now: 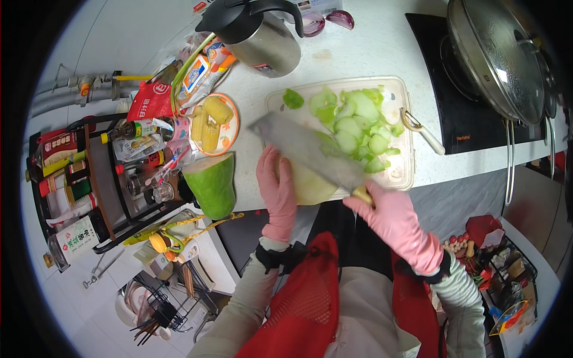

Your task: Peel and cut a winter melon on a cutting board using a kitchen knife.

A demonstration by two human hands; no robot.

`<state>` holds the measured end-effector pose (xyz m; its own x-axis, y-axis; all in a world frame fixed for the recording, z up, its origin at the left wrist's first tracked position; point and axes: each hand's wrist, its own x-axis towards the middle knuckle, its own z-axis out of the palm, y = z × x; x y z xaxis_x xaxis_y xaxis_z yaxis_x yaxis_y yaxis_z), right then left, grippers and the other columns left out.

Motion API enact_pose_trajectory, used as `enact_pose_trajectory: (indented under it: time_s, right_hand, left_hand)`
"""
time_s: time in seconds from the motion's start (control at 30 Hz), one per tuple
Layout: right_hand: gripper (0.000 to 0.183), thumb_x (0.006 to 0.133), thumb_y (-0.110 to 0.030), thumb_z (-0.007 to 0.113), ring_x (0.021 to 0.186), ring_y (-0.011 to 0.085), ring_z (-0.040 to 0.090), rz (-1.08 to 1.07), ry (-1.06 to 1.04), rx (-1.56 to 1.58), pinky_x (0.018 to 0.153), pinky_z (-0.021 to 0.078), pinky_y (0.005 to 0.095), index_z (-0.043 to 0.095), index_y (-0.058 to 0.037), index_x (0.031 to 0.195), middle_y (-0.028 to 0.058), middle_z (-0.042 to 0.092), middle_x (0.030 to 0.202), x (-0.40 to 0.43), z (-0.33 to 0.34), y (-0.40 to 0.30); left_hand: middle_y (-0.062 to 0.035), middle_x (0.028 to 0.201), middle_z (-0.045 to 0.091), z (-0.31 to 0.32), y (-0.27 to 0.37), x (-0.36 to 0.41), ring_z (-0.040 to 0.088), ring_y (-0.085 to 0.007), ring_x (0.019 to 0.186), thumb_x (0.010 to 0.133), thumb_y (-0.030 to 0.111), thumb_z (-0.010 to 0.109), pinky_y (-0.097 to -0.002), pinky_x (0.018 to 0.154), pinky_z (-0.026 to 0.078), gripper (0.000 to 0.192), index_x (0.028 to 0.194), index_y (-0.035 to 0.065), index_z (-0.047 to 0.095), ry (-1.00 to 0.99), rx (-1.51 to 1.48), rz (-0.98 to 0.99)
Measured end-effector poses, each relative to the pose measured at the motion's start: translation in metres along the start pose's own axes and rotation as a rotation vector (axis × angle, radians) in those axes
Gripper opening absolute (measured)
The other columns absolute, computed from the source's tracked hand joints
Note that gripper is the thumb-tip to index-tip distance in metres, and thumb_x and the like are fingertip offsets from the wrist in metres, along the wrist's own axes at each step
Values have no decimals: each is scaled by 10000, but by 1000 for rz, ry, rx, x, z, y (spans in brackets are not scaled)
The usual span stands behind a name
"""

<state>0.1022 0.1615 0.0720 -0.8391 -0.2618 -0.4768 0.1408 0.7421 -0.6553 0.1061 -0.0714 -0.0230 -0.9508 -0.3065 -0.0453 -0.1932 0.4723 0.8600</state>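
Note:
My right hand (391, 215), in a pink glove, grips the handle of a broad cleaver (309, 152), whose blurred blade slants up and left over the cutting board (277, 100). Beneath the blade lies a large pale peeled gourd piece (309, 183). My left hand (277, 188), also gloved in pink, rests against its left side; the blade hides part of the contact. Pale green slices and green peelings (358, 125) are heaped on the board's right half. A peeler (423, 129) lies across its right edge. Left of my left hand stands a cut green gourd piece (210, 185).
Corn pieces (210, 127) sit on a plate (233, 134) at the left. A steel jug (268, 44) and cut red onion (313, 23) are behind the board. On the right, a lidded pan (497, 58) rests on a black cooktop (474, 134). A bottle rack (89, 179) is far left.

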Motion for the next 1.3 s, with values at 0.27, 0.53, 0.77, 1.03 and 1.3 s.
enact_pose_trajectory:
  time_s: [0.27, 0.53, 0.77, 1.03, 1.3]
  right_hand:
    - [400, 829, -389, 685, 449, 302, 577, -153, 220, -108, 403, 449, 357, 521, -31, 758, 126, 562, 524, -20, 27, -21]
    - [429, 811, -413, 696, 396, 262, 533, -213, 223, -164, 361, 406, 336, 473, -63, 701, 89, 510, 502, -31, 32, -26]
    - [452, 818, -450, 674, 369, 212, 506, -242, 234, -206, 353, 389, 320, 458, -75, 688, 66, 492, 491, -18, 52, -17]
    - [434, 825, -446, 664, 411, 246, 555, -260, 281, -243, 372, 419, 334, 489, -67, 708, 79, 531, 519, -4, 49, -15]
    - [420, 849, -436, 640, 464, 295, 575, -160, 267, -254, 415, 440, 383, 517, -51, 736, 114, 541, 511, -4, 37, -16]
  left_hand:
    - [-72, 1080, 611, 29, -5, -7, 591, -206, 955, 938, 185, 511, -336, 834, 472, 260, 1144, 31, 551, 143, -739, -240]
    - [-64, 1128, 573, 43, 13, -11, 545, -173, 1041, 990, 289, 401, -325, 907, 457, 378, 1255, 35, 494, 155, -1055, -239]
    - [-83, 1214, 531, 47, -44, -17, 524, -206, 1088, 983, 342, 412, -339, 937, 440, 449, 1307, 33, 446, 70, -1247, -325]
    - [-72, 1239, 527, 34, 9, -9, 530, -208, 1088, 988, 262, 405, -340, 929, 442, 349, 1254, 46, 471, 34, -408, -34]
    - [-105, 1095, 590, 32, 19, -4, 558, -264, 997, 907, 131, 513, -368, 837, 452, 211, 1091, 33, 548, 178, -990, -279]
